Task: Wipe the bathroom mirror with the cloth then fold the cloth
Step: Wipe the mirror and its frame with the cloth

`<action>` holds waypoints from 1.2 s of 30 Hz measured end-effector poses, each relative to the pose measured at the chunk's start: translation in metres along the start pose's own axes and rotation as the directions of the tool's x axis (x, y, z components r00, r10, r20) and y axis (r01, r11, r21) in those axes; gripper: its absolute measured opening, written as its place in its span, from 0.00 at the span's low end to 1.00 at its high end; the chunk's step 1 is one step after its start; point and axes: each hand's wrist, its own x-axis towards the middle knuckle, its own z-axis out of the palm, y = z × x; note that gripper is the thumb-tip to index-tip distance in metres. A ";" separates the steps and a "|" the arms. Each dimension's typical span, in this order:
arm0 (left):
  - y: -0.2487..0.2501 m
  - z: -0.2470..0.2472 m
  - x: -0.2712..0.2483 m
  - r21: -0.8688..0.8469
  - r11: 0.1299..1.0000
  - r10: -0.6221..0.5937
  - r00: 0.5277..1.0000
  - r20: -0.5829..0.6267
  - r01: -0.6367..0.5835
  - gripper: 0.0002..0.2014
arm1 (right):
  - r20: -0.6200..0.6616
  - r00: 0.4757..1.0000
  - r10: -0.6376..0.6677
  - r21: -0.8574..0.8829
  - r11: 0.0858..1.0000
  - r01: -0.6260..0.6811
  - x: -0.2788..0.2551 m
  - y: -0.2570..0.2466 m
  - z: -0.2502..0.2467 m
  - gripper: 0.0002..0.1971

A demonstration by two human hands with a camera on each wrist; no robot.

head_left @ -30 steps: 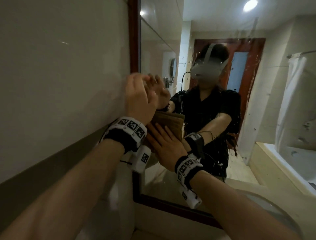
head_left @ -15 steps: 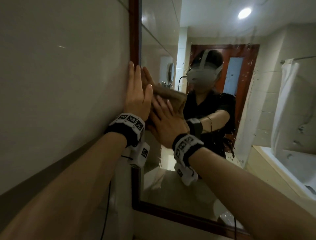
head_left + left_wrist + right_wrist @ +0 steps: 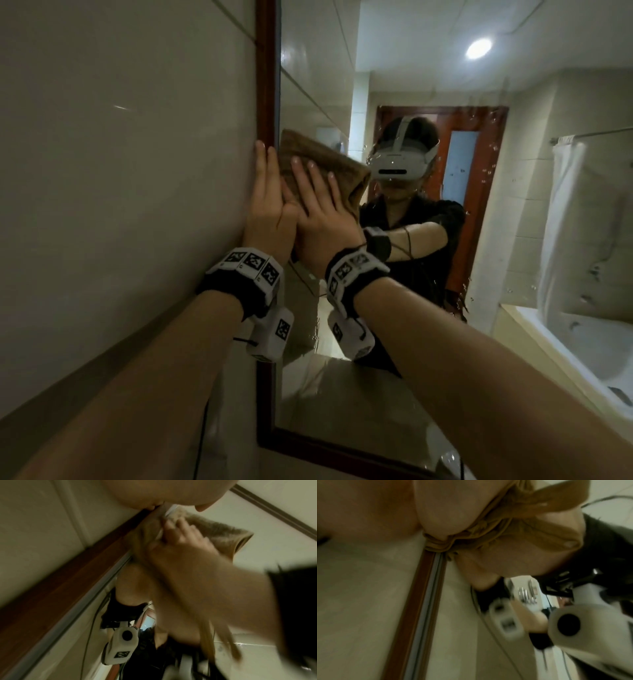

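Wiping was the step. Your right hand (image 3: 320,209) pressed the cloth (image 3: 325,164) flat on the mirror (image 3: 394,394) by its frame (image 3: 266,85), fingers straight. Your left hand (image 3: 269,205), fingers straight too, lay beside it. Next you needed to slide toward the wet drops.

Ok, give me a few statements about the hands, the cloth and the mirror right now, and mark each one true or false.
1. The right hand presses the brown cloth flat against the mirror. True.
2. The cloth sits at the mirror's right edge. False: it is at the left edge, beside the wooden frame.
3. The left hand hangs at the person's side. False: it is raised, straight fingers beside the frame.
4. Water droplets dot the glass right of the cloth. True.
5. The cloth is white. False: it is brown.
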 end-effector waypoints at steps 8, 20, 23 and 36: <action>0.016 -0.007 -0.004 -0.078 0.996 -0.041 0.997 0.069 0.046 0.36 | 0.148 0.987 -0.064 0.027 0.998 0.061 -0.052 -0.024 0.027 0.33; 0.009 -0.007 -0.001 -0.099 0.995 -0.014 0.999 0.034 0.017 0.36 | 0.028 0.997 0.068 0.008 0.998 -0.068 0.049 0.049 -0.038 0.36; 0.008 -0.008 -0.002 -0.102 0.995 -0.007 0.999 0.046 0.012 0.36 | -0.025 0.998 0.049 -0.082 0.995 -0.051 0.068 0.061 -0.044 0.38; 0.007 -0.008 -0.003 -0.103 0.994 -0.018 0.999 0.039 0.022 0.38 | 0.014 0.999 -0.035 0.065 0.997 0.034 -0.022 0.016 -0.005 0.33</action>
